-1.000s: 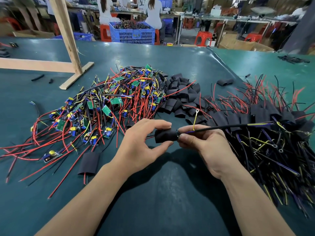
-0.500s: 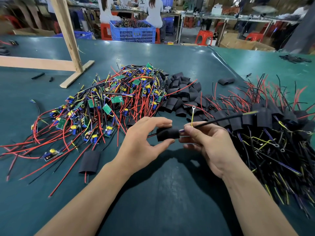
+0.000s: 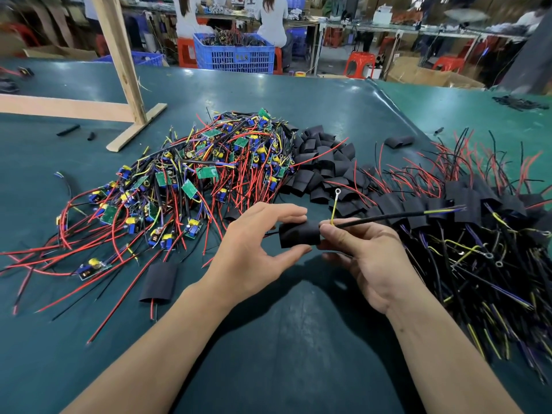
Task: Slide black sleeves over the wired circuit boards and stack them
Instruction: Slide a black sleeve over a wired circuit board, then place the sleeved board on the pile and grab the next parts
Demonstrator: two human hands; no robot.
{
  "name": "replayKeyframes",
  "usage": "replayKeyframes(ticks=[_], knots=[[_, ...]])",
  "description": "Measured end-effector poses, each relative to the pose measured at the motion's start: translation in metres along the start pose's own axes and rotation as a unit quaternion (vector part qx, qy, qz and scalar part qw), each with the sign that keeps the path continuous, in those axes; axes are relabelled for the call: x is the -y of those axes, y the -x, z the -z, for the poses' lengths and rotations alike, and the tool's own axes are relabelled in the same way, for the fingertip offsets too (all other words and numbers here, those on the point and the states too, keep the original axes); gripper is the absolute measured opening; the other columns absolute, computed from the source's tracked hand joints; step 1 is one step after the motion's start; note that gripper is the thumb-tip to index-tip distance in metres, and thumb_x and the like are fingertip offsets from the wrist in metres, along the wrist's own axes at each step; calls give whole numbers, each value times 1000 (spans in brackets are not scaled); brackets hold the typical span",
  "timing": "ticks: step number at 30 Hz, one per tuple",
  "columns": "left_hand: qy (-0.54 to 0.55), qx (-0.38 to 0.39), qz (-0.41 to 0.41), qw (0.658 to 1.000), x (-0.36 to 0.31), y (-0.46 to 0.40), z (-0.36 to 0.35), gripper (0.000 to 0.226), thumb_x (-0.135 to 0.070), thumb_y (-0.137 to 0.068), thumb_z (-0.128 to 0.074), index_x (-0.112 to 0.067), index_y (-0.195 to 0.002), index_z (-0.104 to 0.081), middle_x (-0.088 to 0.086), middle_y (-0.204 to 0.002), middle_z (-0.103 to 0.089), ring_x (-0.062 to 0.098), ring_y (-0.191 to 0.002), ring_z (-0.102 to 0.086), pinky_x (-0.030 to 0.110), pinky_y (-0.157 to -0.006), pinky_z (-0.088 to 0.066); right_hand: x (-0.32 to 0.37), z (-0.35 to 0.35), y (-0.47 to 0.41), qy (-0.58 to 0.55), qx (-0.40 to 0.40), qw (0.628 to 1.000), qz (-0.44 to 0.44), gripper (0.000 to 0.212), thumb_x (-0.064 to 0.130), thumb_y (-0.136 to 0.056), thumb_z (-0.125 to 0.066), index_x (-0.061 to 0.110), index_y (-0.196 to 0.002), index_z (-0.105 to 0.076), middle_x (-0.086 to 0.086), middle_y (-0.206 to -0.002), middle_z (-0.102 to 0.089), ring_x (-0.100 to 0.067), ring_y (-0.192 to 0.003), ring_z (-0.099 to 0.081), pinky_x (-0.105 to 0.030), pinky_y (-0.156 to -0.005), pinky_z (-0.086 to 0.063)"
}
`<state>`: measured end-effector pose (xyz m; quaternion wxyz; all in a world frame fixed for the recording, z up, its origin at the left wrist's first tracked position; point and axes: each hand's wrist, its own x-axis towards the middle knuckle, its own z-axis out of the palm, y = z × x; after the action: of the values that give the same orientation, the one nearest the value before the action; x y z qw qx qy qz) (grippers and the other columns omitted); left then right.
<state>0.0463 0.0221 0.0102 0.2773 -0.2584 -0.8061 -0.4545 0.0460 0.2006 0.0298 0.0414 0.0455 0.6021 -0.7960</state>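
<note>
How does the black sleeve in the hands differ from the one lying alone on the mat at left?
The held sleeve is off the mat, pinched by the left hand; the lone sleeve lies flat, untouched. A black cable leaves the held one toward the right hand; red wire pokes from the lone one. Both are black.

The left hand [image 3: 257,249] pinches a black sleeve [image 3: 299,234] between thumb below and fingers above. At the sleeve's right end the right hand [image 3: 369,258] pinches its black cable [image 3: 388,217], which runs off to the right; a yellow ring-tipped wire [image 3: 334,206] stands up from that pinch. Left of the grip lies a heap of bare boards [image 3: 191,180] with red wires. Beyond it sit loose sleeves [image 3: 319,162]; right of it, sleeved boards [image 3: 466,210] are stacked. One sleeve [image 3: 158,282] lies on the green table [image 3: 268,354], below and left.
</note>
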Motion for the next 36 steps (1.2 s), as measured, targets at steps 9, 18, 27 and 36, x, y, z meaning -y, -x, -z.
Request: replayKeyframes(ticks=[9,18,27,36], knots=[[-15,15,-15,1000,1,-1,1,47,-8,-72,-87,-9,-115,-67,2,-108,-69,14,-103,-65,36,-91,-53,3,7,1,51,83,994,-55,40,31,-61,-78,6,-91,-70,-12,-79,-74,-20,-62,-71,-23,-52,-55],[-96,-33,-102,990,0,-5,1,33,-11,-79,-82,0,-108,-70,4,-104,-70,28,-96,-62,38,-89,-50,-1,0,1,99,-4,993,67,11,8,-84,-72,13,-75,-69,-8,-59,-68,-17,-46,-60,-22,-44,-49],[-85,-122,-116,982,3,-5,1,19,-2,-87,-67,4,-104,-67,3,-91,-68,26,-81,-61,36,-79,-48,27,28,-7,-243,-276,917,155,14,12,-93,-65,7,-81,-63,1,-63,-70,-10,-56,-68,-15,-54,-52],[-86,-123,-102,983,3,-5,3,21,1,-86,-65,0,-106,-66,2,-88,-68,23,-82,-60,30,-81,-46,26,35,-6,-230,-299,925,53,43,41,-104,-43,13,-76,-62,5,-51,-65,-5,-41,-58,-15,-40,-44]])
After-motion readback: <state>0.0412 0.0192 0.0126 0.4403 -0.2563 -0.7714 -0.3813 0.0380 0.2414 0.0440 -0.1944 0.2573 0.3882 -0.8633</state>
